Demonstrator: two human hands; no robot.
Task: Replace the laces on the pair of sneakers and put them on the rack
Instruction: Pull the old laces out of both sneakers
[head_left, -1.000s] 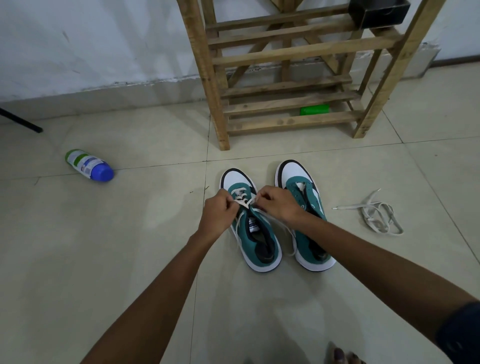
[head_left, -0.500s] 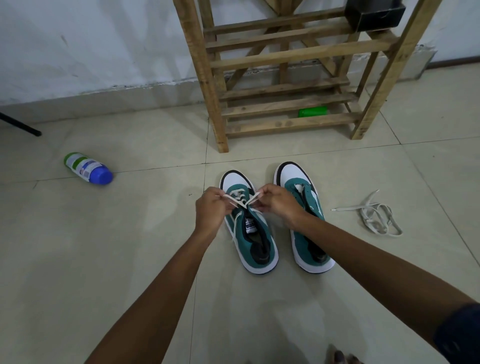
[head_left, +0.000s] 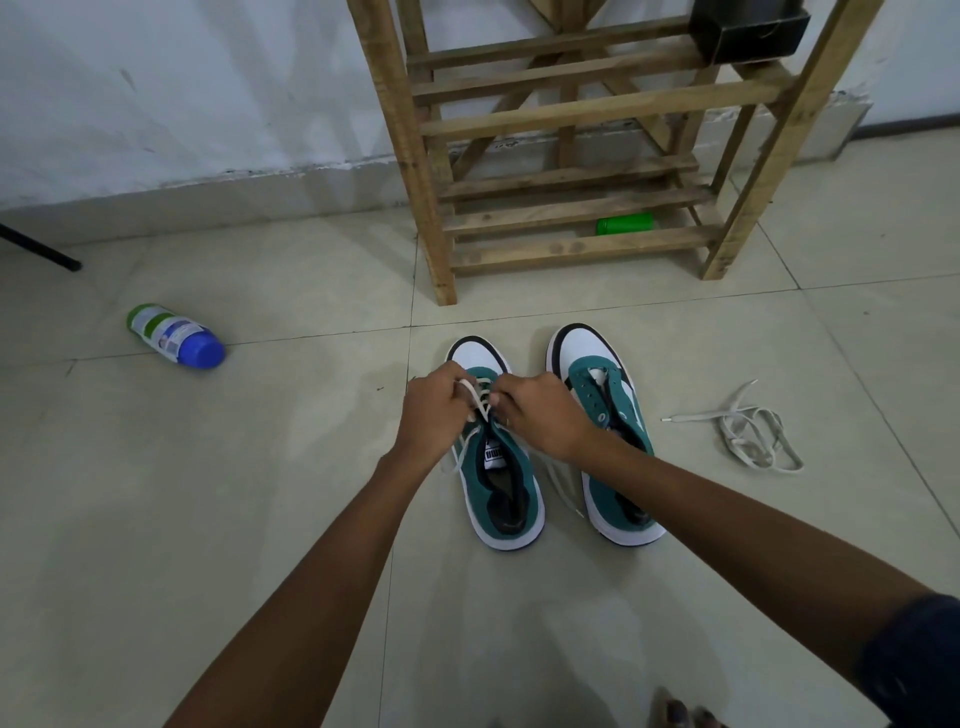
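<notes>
**Lacing under way on the first sneaker**

Both hands, left hand (head_left: 434, 410) and right hand (head_left: 540, 410), are pinching the white lace (head_left: 480, 397) over the left sneaker (head_left: 501, 467). The right sneaker (head_left: 605, 426) is sitting laceless beside it on the floor (head_left: 260, 519); the rack (head_left: 571, 208) is waiting beyond, holding neither.

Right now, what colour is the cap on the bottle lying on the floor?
Blue: the bottle has a blue cap, seen in the head view.

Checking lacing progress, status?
Left hand and right hand both pinching the lace on the left sneaker. Right sneaker unlaced, spare lace on floor. Rack path clear.
</notes>
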